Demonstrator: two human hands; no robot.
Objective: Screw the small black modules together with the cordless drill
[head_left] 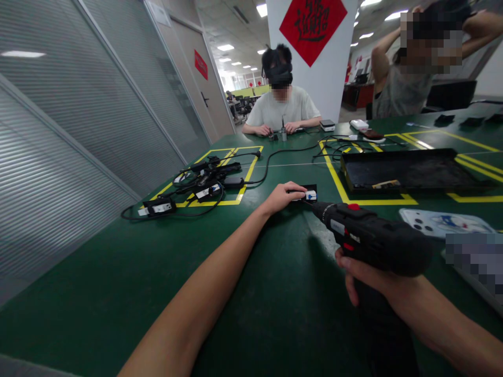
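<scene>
My right hand (365, 275) is wrapped round the grip of a black cordless drill (365, 230) with red buttons. The drill points away and to the left. Its tip meets or nearly meets a small flat black case (311, 188) with a white and blue patch on top; whether they touch I cannot tell. My left hand (283, 198) lies over the left part of that case, fingers closed on it and pressing it to the green table (251, 314). Part of the case is hidden under the fingers.
Black adapters and cables (208, 180) lie piled inside yellow tape at left. A black tray (408, 167) with a small piece in it stands at right, near a phone (444, 222). One person (283, 107) sits opposite, another (408, 89) at far right.
</scene>
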